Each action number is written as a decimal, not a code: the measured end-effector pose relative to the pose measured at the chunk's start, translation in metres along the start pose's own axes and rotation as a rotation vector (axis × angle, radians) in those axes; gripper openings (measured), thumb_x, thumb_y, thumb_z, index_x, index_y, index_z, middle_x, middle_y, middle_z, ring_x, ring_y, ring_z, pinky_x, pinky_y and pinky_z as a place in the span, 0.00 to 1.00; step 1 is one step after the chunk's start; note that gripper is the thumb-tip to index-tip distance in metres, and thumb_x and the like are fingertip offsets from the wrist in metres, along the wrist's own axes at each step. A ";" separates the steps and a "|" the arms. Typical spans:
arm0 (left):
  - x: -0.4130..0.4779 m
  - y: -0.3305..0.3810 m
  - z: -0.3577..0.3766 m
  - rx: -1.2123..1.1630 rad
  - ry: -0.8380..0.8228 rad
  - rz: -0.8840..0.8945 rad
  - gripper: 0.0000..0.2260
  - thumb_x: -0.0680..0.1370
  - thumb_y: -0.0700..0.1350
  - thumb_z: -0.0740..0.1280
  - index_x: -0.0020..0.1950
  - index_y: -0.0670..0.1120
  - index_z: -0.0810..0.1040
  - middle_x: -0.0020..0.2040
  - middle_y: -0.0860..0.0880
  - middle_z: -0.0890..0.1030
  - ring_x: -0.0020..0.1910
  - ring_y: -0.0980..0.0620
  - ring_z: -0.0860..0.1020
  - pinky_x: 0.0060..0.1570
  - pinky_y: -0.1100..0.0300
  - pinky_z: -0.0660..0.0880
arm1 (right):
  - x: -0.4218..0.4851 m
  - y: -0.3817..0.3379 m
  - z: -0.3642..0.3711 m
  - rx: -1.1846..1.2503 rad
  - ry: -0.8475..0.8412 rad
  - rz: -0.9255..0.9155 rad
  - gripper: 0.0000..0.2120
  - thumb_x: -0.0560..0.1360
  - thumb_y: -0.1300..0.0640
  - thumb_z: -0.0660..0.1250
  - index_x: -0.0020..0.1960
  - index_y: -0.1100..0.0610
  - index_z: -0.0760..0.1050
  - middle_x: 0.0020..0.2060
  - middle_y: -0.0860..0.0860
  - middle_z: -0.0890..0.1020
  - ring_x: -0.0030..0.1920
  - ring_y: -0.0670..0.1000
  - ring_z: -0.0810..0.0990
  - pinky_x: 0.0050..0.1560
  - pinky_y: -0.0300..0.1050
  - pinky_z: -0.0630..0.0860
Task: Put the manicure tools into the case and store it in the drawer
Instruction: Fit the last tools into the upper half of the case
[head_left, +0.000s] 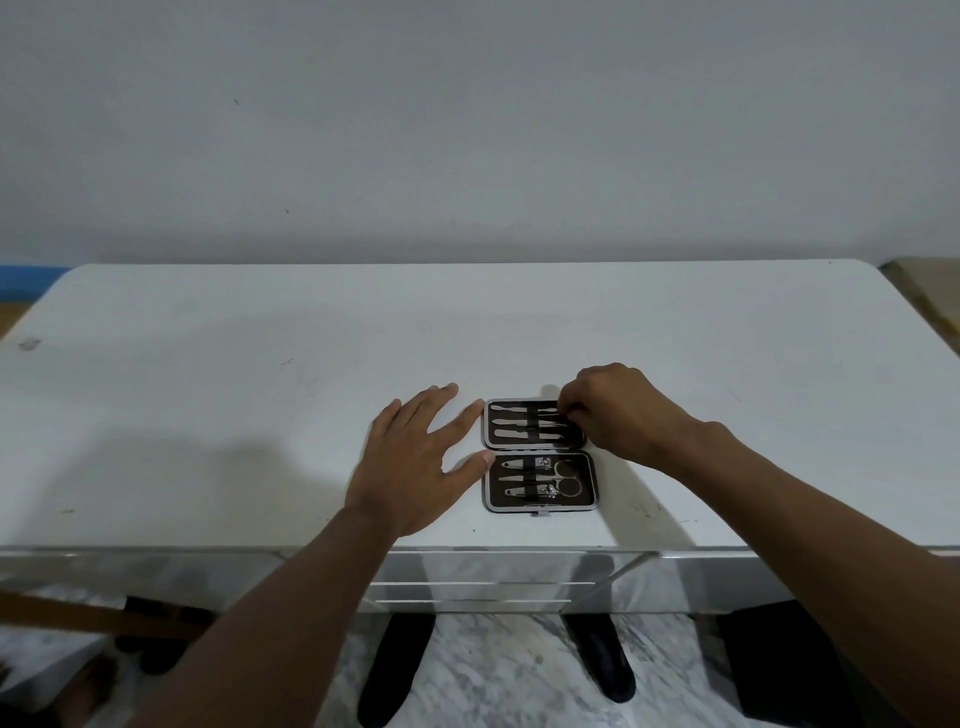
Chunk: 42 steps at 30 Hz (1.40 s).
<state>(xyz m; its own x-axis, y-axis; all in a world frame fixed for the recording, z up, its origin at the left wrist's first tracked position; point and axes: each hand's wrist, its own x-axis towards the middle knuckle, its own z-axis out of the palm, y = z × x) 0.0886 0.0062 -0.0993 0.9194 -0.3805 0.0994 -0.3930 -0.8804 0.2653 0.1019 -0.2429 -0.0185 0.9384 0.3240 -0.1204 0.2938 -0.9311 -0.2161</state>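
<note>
A dark manicure case (540, 506) with a silver rim lies unfolded flat on the white table (208, 415), near its front edge. Several steel tools sit under its elastic bands: slim files and pushers in the far half (511, 423), clippers and small scissors (563, 478) in the near half. My right hand (618, 410) rests over the far half's right end, fingertips pinched on the ends of the tools there; which tool I cannot tell. My left hand (415, 462) lies flat, fingers spread, with thumb and index tips touching the case's left edge.
A drawer front (478, 592) with pale horizontal lines sits below the table's front edge, closed. Two dark feet (395, 670) stand on the marbled floor beneath. A plain wall rises behind the table. A wooden piece shows at the lower left.
</note>
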 end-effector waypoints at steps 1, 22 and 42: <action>0.000 0.000 0.000 0.000 -0.004 -0.001 0.29 0.76 0.71 0.46 0.76 0.63 0.58 0.78 0.55 0.58 0.77 0.55 0.53 0.75 0.50 0.47 | 0.001 0.000 0.001 -0.001 -0.003 -0.006 0.12 0.74 0.64 0.60 0.51 0.57 0.81 0.47 0.55 0.82 0.48 0.58 0.78 0.49 0.49 0.74; 0.000 -0.001 0.001 0.002 0.025 0.012 0.29 0.77 0.70 0.47 0.75 0.62 0.61 0.77 0.54 0.61 0.76 0.54 0.57 0.74 0.48 0.51 | 0.009 -0.009 0.012 0.058 0.044 -0.015 0.10 0.73 0.67 0.58 0.47 0.59 0.77 0.46 0.56 0.80 0.43 0.55 0.73 0.42 0.43 0.64; 0.001 0.000 0.000 0.010 0.019 0.013 0.29 0.77 0.70 0.47 0.75 0.61 0.62 0.77 0.53 0.62 0.76 0.53 0.57 0.74 0.47 0.53 | 0.006 -0.012 0.013 0.215 0.111 0.026 0.07 0.72 0.65 0.60 0.46 0.59 0.76 0.42 0.51 0.75 0.43 0.55 0.75 0.43 0.44 0.69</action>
<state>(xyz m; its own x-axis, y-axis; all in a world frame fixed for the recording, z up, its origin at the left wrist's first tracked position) 0.0891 0.0062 -0.0993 0.9144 -0.3863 0.1212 -0.4048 -0.8782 0.2547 0.1015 -0.2281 -0.0294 0.9629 0.2689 -0.0240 0.2349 -0.8782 -0.4167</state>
